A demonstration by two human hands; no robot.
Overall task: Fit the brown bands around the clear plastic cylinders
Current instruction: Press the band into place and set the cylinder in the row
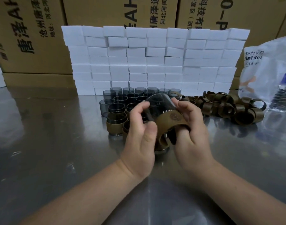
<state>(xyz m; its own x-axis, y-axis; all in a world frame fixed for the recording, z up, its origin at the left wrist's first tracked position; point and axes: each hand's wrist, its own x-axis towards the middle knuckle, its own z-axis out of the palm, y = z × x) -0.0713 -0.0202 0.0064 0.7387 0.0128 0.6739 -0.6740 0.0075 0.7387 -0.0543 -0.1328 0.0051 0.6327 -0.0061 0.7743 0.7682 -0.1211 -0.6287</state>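
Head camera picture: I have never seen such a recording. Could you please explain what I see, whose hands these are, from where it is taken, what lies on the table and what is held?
There is no machine here. A person works with bare hands, and the single picture comes from a camera worn on the head, looking down. The left hand grips a clear smoky plastic cylinder. The right hand grips a brown flexible band, which curves round the cylinder's lower part. On the shiny metal table stand more empty cylinders and a few banded cylinders. To the right lies a heap of loose brown bands. Behind them is a wall of white foam blocks, then cardboard boxes.
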